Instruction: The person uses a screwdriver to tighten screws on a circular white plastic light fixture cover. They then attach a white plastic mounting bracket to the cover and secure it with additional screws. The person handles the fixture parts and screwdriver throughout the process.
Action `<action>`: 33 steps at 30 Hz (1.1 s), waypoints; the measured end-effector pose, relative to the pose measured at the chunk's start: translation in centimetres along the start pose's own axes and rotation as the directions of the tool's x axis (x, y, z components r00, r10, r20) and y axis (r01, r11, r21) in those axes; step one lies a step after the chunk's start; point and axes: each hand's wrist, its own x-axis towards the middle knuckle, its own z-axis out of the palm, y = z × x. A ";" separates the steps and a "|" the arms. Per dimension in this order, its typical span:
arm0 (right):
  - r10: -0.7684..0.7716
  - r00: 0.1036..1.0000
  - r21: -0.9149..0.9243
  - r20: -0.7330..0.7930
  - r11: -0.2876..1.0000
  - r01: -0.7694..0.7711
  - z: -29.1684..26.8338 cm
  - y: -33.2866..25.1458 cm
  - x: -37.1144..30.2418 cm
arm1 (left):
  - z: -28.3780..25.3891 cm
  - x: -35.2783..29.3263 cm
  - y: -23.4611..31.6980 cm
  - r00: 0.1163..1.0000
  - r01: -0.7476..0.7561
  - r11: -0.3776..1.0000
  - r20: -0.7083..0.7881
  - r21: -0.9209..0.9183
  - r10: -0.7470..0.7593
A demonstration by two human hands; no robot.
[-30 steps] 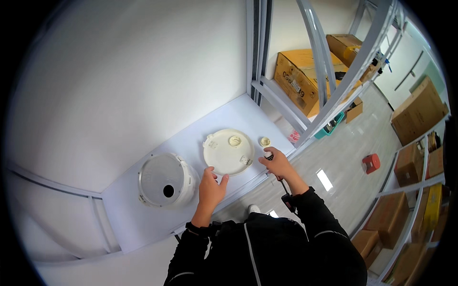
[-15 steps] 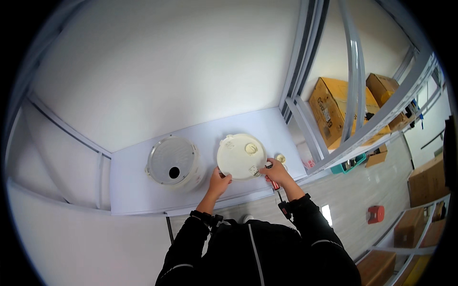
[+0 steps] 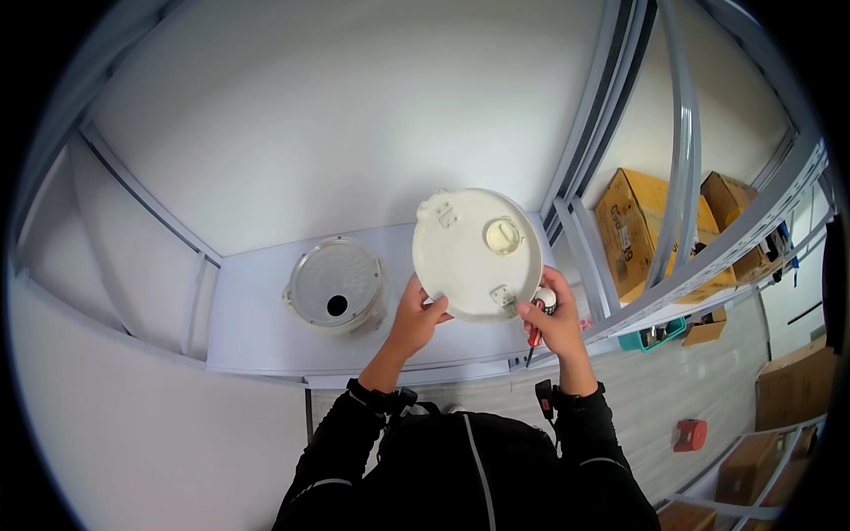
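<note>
**A white lid (image 3: 474, 261) was held up to the right of a pot (image 3: 335, 281)**

The lid, a shallow round disc, was in a person's two hands, raised over the bench (image 3: 257, 343) and well apart from the pot. On the face in view, a cream ring (image 3: 502, 235) sat on the half farther from the pot. A small fitting (image 3: 445, 214) showed near the far edge on the pot's side; a second fitting (image 3: 502, 296) lay at the near edge, close to the right thumb.

The left hand (image 3: 414, 319), the nearer one to the pot, grasped the lid's near edge, thumb on top, other fingers mostly hidden beneath. The right hand (image 3: 560, 323), farther from the pot, gripped the lid's opposite edge. It also held a screwdriver (image 3: 535, 335) with a red handle, its thin shaft pointing back toward the person.

The pot stood upright on the bench, pale and round, with a dark round hole (image 3: 337, 306) in its grey top, on the person's side. A white wall (image 3: 354, 115) rose behind the pot. Far to the pot's right, beyond a grey metal frame (image 3: 688, 133), sat a yellow box (image 3: 624, 226). A teal bin (image 3: 653, 336) and a red stool (image 3: 691, 435) also stood well right of the pot.
</note>
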 end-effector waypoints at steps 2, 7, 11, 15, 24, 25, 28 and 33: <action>-0.077 0.991 0.103 0.111 0.993 0.066 0.0 -0.3 -0.2 | 0.6 -0.1 0.5 1.000 -0.009 1.000 -0.007 -0.005 0.009; -0.188 0.941 0.345 0.283 0.935 0.083 -0.1 -0.3 -0.7 | 1.2 -0.4 0.1 0.998 -0.053 0.999 -0.029 0.010 0.053; -0.078 0.972 0.474 0.222 0.880 -0.038 0.5 0.6 -0.4 | 1.3 -0.4 0.2 0.996 -0.073 0.997 -0.058 0.022 0.074; 0.077 0.987 0.478 0.140 0.868 -0.135 1.3 0.6 0.4 | 1.3 -0.4 0.5 0.987 -0.126 0.992 -0.100 -0.012 0.125; 0.303 0.937 0.439 0.176 0.828 -0.350 2.1 -0.5 0.5 | 0.6 -0.3 -0.7 0.963 -0.176 0.980 -0.191 0.095 0.192; 0.306 0.933 0.401 0.189 0.843 -0.358 2.2 -0.5 0.5 | 0.5 -0.2 -1.0 0.960 -0.175 0.978 -0.202 0.116 0.196; 0.332 0.919 0.321 0.215 0.864 -0.387 2.7 -0.3 0.2 | 0.3 -0.2 -1.5 0.953 -0.174 0.971 -0.220 0.165 0.208; 0.123 0.961 0.003 0.248 0.992 -0.128 3.5 1.0 0.1 | 0.9 -0.5 -0.7 0.937 -0.185 0.963 -0.262 0.196 0.233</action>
